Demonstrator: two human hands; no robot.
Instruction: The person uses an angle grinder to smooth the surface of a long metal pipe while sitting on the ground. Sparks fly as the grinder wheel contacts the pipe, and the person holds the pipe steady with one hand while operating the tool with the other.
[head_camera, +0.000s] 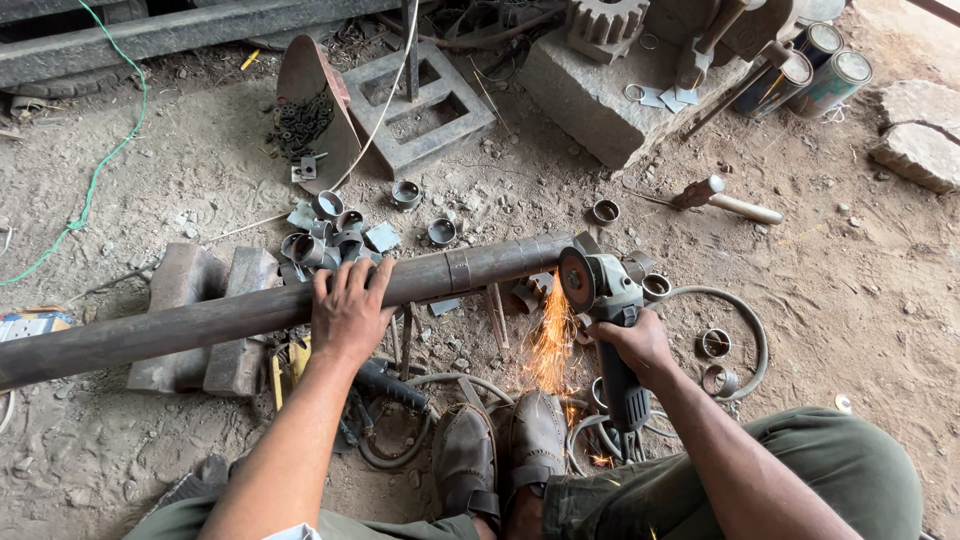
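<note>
A long rusty steel pipe (200, 320) lies across the ground from the left edge to the middle, propped on two blocks (215, 300). My left hand (348, 308) presses down on top of the pipe. My right hand (632, 342) grips the body of an angle grinder (605, 300). Its disc (575, 280) meets the pipe's right end, and orange sparks (548, 345) fall toward my two feet in worn sandals (500, 450).
Several short cut pipe rings (325, 235) lie scattered behind and beside the pipe. A hammer (725, 198) rests on the dirt at right. A stone block (610, 95), a gear, cans (820, 70), a metal frame (420, 105) and a green cord (100, 160) sit farther back.
</note>
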